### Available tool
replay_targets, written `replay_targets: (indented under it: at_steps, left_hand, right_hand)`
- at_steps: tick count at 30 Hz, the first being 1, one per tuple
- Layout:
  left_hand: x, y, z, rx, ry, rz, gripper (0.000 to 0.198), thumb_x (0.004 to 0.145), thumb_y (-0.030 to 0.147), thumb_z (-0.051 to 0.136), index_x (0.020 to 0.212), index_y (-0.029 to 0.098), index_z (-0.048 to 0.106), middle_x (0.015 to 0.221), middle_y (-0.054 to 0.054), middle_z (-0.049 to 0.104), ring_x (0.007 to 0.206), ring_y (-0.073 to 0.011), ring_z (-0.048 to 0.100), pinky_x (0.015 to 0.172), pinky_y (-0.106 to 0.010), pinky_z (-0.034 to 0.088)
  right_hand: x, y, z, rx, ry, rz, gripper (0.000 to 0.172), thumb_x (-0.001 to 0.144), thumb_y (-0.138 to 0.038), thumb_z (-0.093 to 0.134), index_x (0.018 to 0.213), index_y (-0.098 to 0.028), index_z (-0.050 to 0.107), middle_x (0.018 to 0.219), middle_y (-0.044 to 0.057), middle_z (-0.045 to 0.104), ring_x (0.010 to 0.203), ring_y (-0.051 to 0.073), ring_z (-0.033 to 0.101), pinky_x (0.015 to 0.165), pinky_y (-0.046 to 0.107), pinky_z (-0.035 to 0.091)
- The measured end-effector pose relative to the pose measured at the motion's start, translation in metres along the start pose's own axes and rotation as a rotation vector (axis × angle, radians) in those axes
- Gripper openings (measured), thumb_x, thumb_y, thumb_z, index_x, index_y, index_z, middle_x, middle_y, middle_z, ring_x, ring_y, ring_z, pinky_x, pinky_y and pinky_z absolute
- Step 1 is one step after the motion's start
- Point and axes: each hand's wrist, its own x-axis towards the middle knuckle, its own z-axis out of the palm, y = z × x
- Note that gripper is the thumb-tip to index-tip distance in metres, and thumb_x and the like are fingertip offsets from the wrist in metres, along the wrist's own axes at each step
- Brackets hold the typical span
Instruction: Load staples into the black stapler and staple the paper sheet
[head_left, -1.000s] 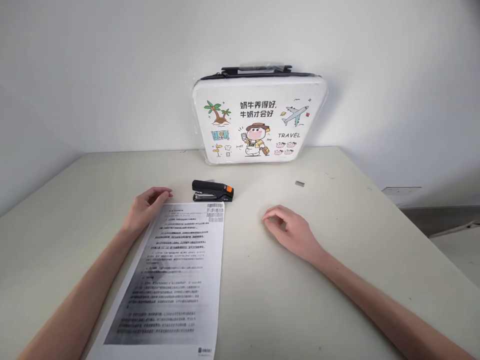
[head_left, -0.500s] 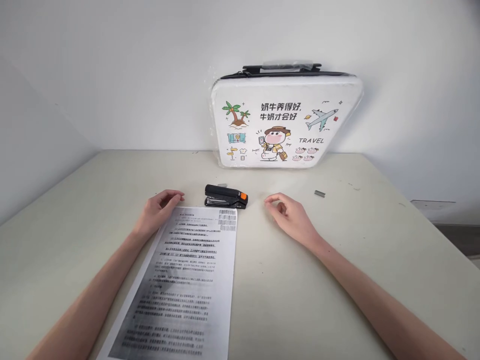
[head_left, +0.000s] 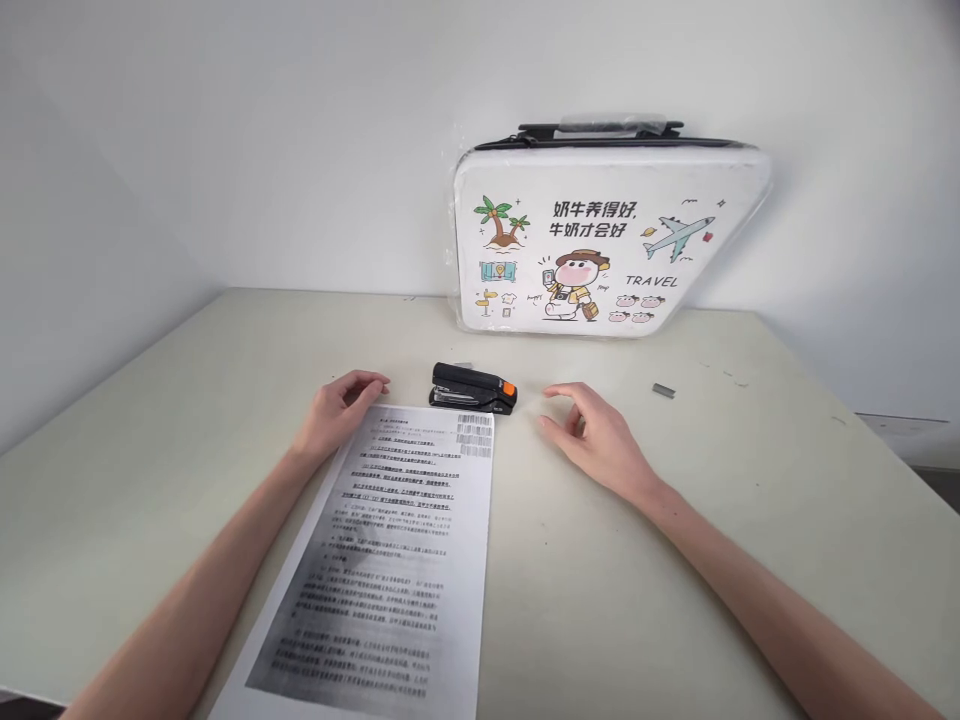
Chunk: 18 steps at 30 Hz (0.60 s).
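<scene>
A printed sheet of paper (head_left: 375, 560) lies flat on the table, with barcodes in its top right corner. Just past its upper edge rests a black stapler (head_left: 471, 388) with an orange part at its right end. My left hand (head_left: 341, 412) is beside the sheet's top left corner, fingers curled in toward the thumb with nothing visible between them. To the right of the stapler, apart from it, my right hand (head_left: 600, 440) rests on its side. Its thumb and forefinger are parted and hold nothing.
A white case (head_left: 600, 235) with cartoon prints and a black handle leans against the wall at the back. A short strip of staples (head_left: 664, 390) lies right of the stapler. Another small strip (head_left: 463, 365) shows partly behind the stapler. The table (head_left: 585, 620) meets walls behind.
The whole view has shifted, so everything appears farther right. My right thumb and forefinger have spread wider apart. The paper and the stapler keep their places on the table.
</scene>
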Motion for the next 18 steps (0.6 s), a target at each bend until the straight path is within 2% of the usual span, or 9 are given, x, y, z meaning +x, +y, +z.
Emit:
replay_targets:
  at_steps: [7, 12, 15, 18]
  left_hand:
    - [-0.001, 0.003, 0.0, -0.004, 0.002, -0.001, 0.038, 0.092, 0.056, 0.058, 0.104, 0.024, 0.076, 0.103, -0.004, 0.08, 0.095, -0.0242, 0.072, 0.09, -0.034, 0.055]
    - [0.0, -0.001, -0.001, -0.011, -0.007, -0.009, 0.043, 0.092, 0.06, 0.058, 0.107, 0.024, 0.076, 0.107, -0.006, 0.08, 0.098, -0.0263, 0.071, 0.091, -0.036, 0.055]
    - [0.0, -0.002, -0.001, 0.0, -0.011, -0.013, 0.044, 0.092, 0.061, 0.058, 0.107, 0.023, 0.075, 0.108, -0.006, 0.079, 0.099, -0.0268, 0.071, 0.093, -0.037, 0.055]
    - [-0.001, -0.002, -0.002, 0.018, -0.019, -0.001, 0.043, 0.092, 0.06, 0.058, 0.106, 0.024, 0.076, 0.107, -0.006, 0.08, 0.099, -0.0257, 0.072, 0.089, -0.034, 0.055]
  right_hand:
    - [0.022, -0.011, 0.018, 0.007, -0.073, -0.057, 0.045, 0.093, -0.052, 0.065, 0.133, -0.031, 0.06, 0.103, 0.001, 0.073, 0.064, 0.018, 0.063, 0.074, 0.037, 0.052]
    - [0.04, -0.018, 0.029, 0.006, -0.088, -0.103, 0.035, 0.095, -0.049, 0.065, 0.124, -0.031, 0.068, 0.112, 0.003, 0.076, 0.065, 0.018, 0.063, 0.072, 0.035, 0.05]
    - [0.041, -0.016, 0.027, -0.021, -0.092, -0.116, 0.033, 0.098, -0.049, 0.062, 0.124, -0.03, 0.068, 0.118, 0.004, 0.076, 0.066, 0.017, 0.063, 0.071, 0.035, 0.049]
    - [0.031, -0.009, 0.016, -0.037, -0.07, -0.096, 0.032, 0.098, -0.047, 0.062, 0.122, -0.028, 0.068, 0.114, 0.004, 0.076, 0.069, 0.018, 0.065, 0.073, 0.036, 0.05]
